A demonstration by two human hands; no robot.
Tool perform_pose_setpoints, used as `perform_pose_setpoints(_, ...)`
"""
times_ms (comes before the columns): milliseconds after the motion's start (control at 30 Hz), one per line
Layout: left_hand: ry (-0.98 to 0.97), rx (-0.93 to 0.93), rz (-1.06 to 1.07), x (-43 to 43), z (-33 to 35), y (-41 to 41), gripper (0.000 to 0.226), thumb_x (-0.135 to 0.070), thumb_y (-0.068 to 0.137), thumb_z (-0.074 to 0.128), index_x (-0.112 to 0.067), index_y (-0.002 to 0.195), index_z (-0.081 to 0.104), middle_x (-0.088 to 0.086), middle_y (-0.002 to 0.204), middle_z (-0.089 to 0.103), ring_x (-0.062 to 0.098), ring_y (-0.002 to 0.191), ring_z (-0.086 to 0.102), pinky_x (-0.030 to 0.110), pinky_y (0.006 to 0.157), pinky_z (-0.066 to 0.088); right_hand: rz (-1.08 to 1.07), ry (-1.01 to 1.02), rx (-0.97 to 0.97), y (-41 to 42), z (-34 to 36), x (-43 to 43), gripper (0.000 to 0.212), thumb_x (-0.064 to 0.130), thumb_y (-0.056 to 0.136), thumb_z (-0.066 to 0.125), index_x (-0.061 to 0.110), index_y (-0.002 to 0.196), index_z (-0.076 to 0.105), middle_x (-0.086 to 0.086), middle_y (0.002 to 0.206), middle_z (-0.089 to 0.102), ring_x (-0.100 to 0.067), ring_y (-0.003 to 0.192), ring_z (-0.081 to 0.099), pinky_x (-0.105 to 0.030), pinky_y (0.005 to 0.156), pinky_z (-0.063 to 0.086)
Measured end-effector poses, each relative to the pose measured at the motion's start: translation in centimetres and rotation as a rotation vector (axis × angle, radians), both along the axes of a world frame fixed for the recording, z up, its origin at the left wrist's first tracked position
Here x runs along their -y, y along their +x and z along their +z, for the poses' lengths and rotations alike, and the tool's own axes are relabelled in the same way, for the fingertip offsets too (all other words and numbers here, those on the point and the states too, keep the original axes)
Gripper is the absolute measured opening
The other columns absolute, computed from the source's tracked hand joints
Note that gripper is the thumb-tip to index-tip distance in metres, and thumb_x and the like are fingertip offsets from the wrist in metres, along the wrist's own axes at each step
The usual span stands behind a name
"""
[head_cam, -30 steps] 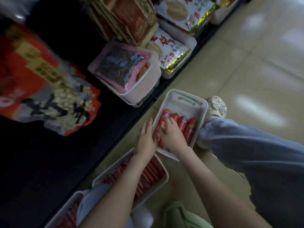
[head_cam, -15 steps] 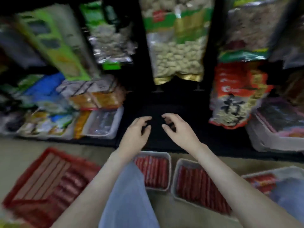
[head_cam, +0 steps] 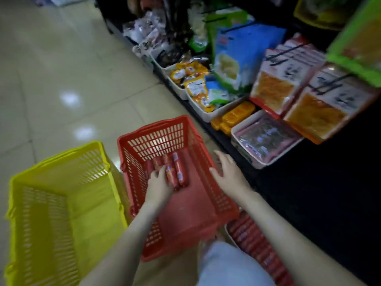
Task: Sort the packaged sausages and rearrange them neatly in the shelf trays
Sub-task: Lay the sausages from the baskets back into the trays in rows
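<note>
On the tiled floor of a shop aisle, a person crouched over a red basket that held a small cluster of packaged sausages lying side by side near its far end. The left hand reached down inside the basket, its grip curled over the nearest of the sausages, though blur hid how many it held. The right hand hovered at the basket's right rim, its grip spread wide and holding nothing. A yellow basket stood just beside the red one on its left. More red sausages filled a white tray on the floor by the person's pale blue knee, at the foot of the dark shelf. Along that shelf, a shelf tray of pink-edged packets sat near the right hand, with hanging snack bags above it.
</note>
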State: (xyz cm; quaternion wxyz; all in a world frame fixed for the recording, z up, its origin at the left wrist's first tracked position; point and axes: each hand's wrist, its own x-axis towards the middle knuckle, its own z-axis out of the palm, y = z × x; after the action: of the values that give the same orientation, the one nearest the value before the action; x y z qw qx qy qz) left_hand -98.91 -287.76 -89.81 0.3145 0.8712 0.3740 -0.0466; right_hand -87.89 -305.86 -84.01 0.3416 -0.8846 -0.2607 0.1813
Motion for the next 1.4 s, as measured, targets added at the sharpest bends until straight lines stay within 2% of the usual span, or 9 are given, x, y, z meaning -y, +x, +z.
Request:
perform_pose_setpoints(300, 0.028, -0.293, -0.004, -3.4, -20.1, 6.1, 0.064, -0.027, 0.097, 0.041, -0.021, 0.154, 0.01, 0.03, 0.152, 0.013, 0.043, 0.136, 0.025, 0.044, 0.113, 0.021, 0.227, -0.32, -0.097, 3.8, -23.3, -12.8, 0.065, 0.018, 0.1, 0.04, 0.032, 0.153, 0.005, -0.013, 0.157, 0.016, -0.035, 0.141, 0.021, -0.036, 0.116, 0.018)
perform_pose_setpoints(400, 0.28, -0.219, -0.071, -3.7, -23.7, 8.1, 0.056, -0.02, 0.093, 0.029, -0.006, 0.147, 0.032, 0.028, 0.144, 0.038, 0.04, 0.13, 0.039, 0.041, 0.108, 0.032, 0.297, -0.437, -0.123, 5.0, -28.5, -15.5, 0.06, 0.024, 0.102, 0.033, 0.034, 0.152, 0.002, -0.016, 0.159, 0.003, -0.04, 0.143, 0.013, -0.04, 0.116, 0.014)
perform_pose_setpoints(567, 0.29, -0.385, -0.194, -3.8, -25.0, 9.3, 0.056, -0.016, 0.101, 0.026, -0.014, 0.153, 0.007, 0.032, 0.144, 0.029, 0.038, 0.122, 0.039, 0.039, 0.099, 0.034, 0.303, -0.489, -0.113, 5.7, -30.2, -17.2, 0.062, 0.034, 0.1, 0.039, 0.049, 0.148, 0.004, -0.021, 0.156, 0.0, -0.041, 0.14, 0.011, -0.046, 0.114, 0.017)
perform_pose_setpoints(700, 0.147, -0.417, -0.14, -3.6, -24.2, 9.8, 0.063, -0.02, 0.1, 0.039, -0.025, 0.153, 0.005, 0.03, 0.139, 0.03, 0.034, 0.119, 0.042, 0.034, 0.095, 0.042, 0.257, -0.583, -0.174, 6.0, -28.9, -15.2, 0.077, 0.018, 0.09, 0.049, 0.05, 0.147, 0.009, -0.023, 0.15, 0.012, -0.044, 0.132, 0.025, -0.043, 0.11, 0.027)
perform_pose_setpoints(800, -0.238, -0.331, -0.014, -3.2, -21.9, 9.5, 0.082, -0.028, 0.089, 0.059, -0.032, 0.152, 0.007, 0.024, 0.134, 0.032, 0.039, 0.116, 0.049, 0.038, 0.099, 0.041, 0.116, -0.468, -0.368, 5.4, -26.6, -13.1, 0.08, 0.018, 0.085, 0.058, 0.048, 0.147, 0.018, -0.026, 0.137, 0.028, -0.042, 0.127, 0.04, -0.03, 0.106, 0.033)
perform_pose_setpoints(933, -0.585, -0.083, 0.124, -2.5, -16.4, 6.9, 0.088, -0.031, 0.079, 0.068, -0.038, 0.15, 0.016, 0.022, 0.137, 0.042, 0.035, 0.12, 0.052, 0.029, 0.098, 0.039, -0.019, -0.232, -0.48, 4.4, -19.4, -11.0, 0.087, 0.008, 0.076, 0.061, 0.05, 0.144, 0.028, -0.016, 0.127, 0.04, -0.025, 0.108, 0.053, -0.014, 0.082, 0.043)
perform_pose_setpoints(1067, -0.811, 0.328, 0.117, -0.9, -7.2, 4.3, 0.097, -0.023, 0.063, 0.069, -0.04, 0.148, 0.025, -0.004, 0.129, 0.059, 0.009, 0.107, 0.061, 0.031, 0.094, 0.051, 0.033, 0.049, -0.515, 2.7, -8.3, -8.0, 0.09, 0.024, 0.059, 0.062, 0.061, 0.135, 0.033, -0.006, 0.138, 0.047, -0.01, 0.096, 0.057, -0.025, 0.083, 0.05)
perform_pose_setpoints(1267, -0.951, 0.609, -0.294, 4.5, 8.9, 2.6, 0.098, 0.003, 0.072, 0.067, -0.044, 0.146, 0.023, -0.024, 0.128, 0.055, 0.0, 0.102, 0.059, 0.026, 0.091, 0.05, -0.015, 0.372, -0.42, -1.7, 8.6, 2.9, 0.084, -0.01, 0.083, 0.054, 0.053, 0.137, 0.038, 0.004, 0.132, 0.058, -0.021, 0.094, 0.062, -0.046, 0.086, 0.051)
perform_pose_setpoints(1400, -0.98, 0.602, -0.618, 13.4, 17.4, 2.3, 0.1, 0.015, 0.079, 0.061, -0.044, 0.148, 0.019, -0.029, 0.113, 0.06, 0.004, 0.093, 0.056, 0.024, 0.085, 0.05, -0.23, 0.447, -0.241, -6.5, 16.7, 13.5, 0.084, -0.017, 0.086, 0.052, 0.048, 0.137, 0.037, 0.013, 0.132, 0.055, -0.014, 0.102, 0.064, -0.033, 0.087, 0.053)
